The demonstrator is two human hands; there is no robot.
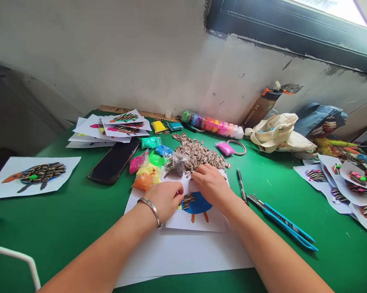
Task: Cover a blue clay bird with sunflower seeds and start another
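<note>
- Hands: both work over a small card (pixel 198 217) that lies on larger white sheets (pixel 183 252) near the front edge of the green table (pixel 79 215).
- Left hand (pixel 165 199): it rests on the card's left edge, fingers curled down narrowly at the blue shape; judged to pin the card flat. Whether the fingertips pinch a seed cannot be told.
- Right hand (pixel 210 185): it lies palm down at the card's far edge, fingers reaching into the seed pile (pixel 198 154). The fingertips are hidden, so the grip cannot be told.
- Seed pile: it sits just beyond the card, toward the table's middle, judged close so the hand picks without a long reach.
- Clay bags (pixel 146 171): pink, yellow, orange, green and blue, grouped just left of the pile.
- Card: white, with a rounded blue clay (pixel 198 205) body and two orange legs (pixel 200 217) below it. Striped seeds (pixel 187 199) cover only the body's left part; the remaining blue is bare.
- Cutter (pixel 283 221) and pen (pixel 241 185): they lie right of the card, apart from it.
- Finished cards (pixel 33 175): these lie at the left edge, the far-left corner and the right edge.
- Phone (pixel 113 162): it lies left of the bags.
</note>
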